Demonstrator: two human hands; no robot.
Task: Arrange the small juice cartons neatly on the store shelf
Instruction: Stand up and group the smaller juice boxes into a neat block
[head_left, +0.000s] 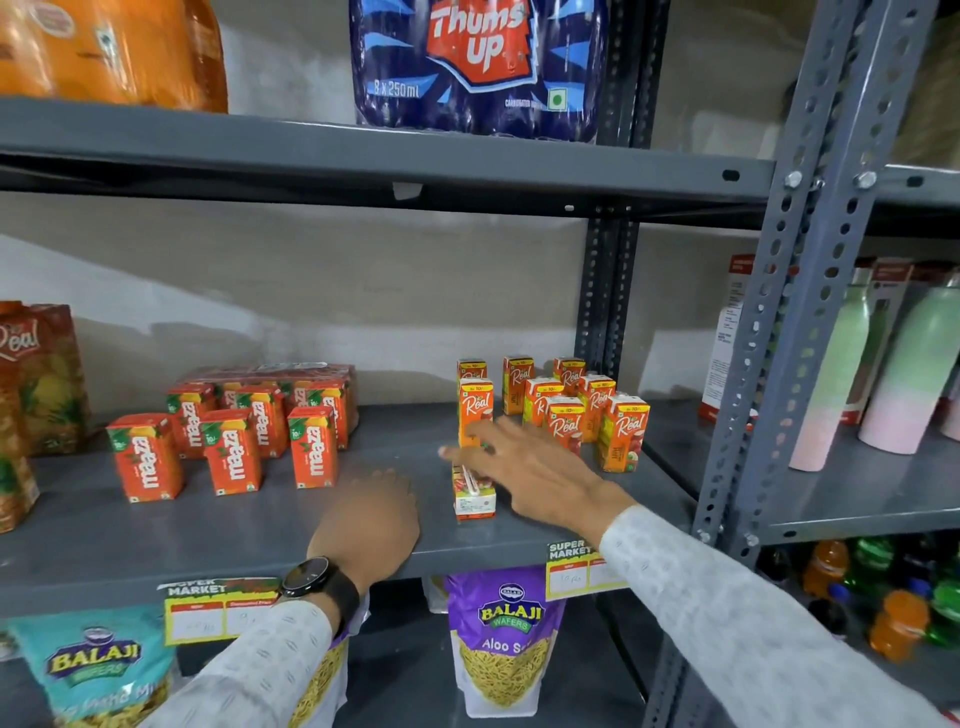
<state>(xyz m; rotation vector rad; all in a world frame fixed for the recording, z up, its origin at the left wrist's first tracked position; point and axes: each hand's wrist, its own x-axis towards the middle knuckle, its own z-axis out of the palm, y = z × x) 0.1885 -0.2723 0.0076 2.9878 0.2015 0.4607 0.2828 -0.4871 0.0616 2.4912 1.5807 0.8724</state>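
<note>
On the grey middle shelf (156, 545) stand several small orange Real juice cartons (623, 434) at the right and several red Maaza cartons (231, 452) at the left. One Real carton (474, 493) lies on its side near the front, straw side up. My right hand (530, 470) hovers over it with fingers spread, its fingertips close to an upright Real carton (475, 410); it holds nothing. My left hand (371, 525), with a black watch on the wrist, rests on the shelf left of the fallen carton, fingers curled and hidden.
A large Real juice pack (36, 379) stands at the far left. A wrapped Maaza multipack (270, 375) sits behind the Maaza cartons. A shelf upright (789, 322) rises at the right, bottles (904, 374) beyond it. Snack bags (504, 639) hang below; drink packs sit above.
</note>
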